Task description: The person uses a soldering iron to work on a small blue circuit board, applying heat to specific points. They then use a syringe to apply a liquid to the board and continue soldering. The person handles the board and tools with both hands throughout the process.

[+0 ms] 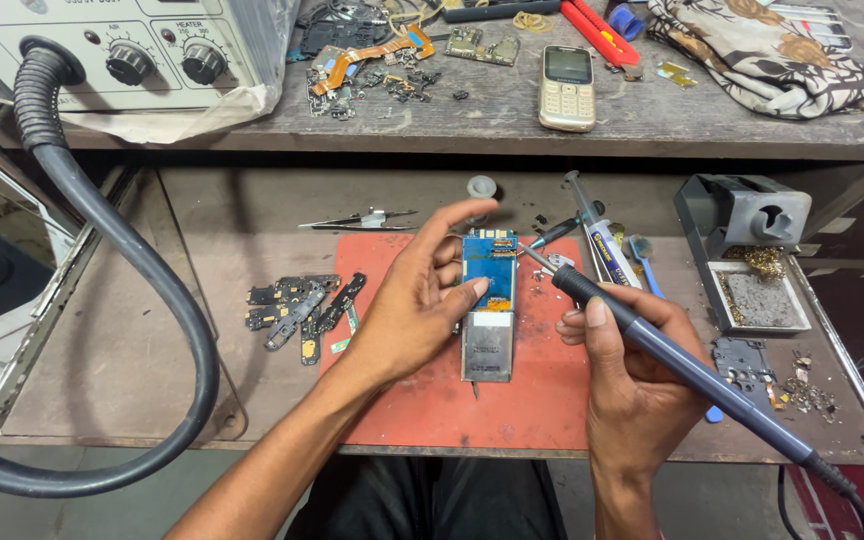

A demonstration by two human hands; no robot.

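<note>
Head view looks down on a stripped phone board (pixel 489 300), a blue circuit board with a silvery metal shield at its near end, lying on a red work mat (pixel 452 400). Its long axis runs straight away from the person, blue end pointing toward the back of the counter, metal end toward the person's lap. The left hand (pixel 417 300) steadies it from the left side, thumb and fingers (pixel 472 290) pressed against the board's edge, the forefinger stretched out above its far end. The right hand (pixel 632 380) is clenched around the dark handle of a soldering iron (pixel 672 360), whose tip slants up and left to meet the board's upper right edge; its cord trails off to the lower right.

Just right of the board lie a syringe of flux (pixel 602 235) and a blue brush (pixel 642 260). Farther right stands a grey iron stand (pixel 752 250) with a tray of brass wool. Left of the mat sits a scatter of small black phone parts (pixel 297 310), and tweezers (pixel 357 220) lie behind them.

The counter (pixel 102 360) is a worn, dusty brown board with a raised shelf (pixel 512 125) behind it, carrying a keypad phone (pixel 565 88), loose boards, a patterned cloth (pixel 762 50) and a hot-air station (pixel 122 55) whose thick grey hose (pixel 152 290) loops down on the left.
</note>
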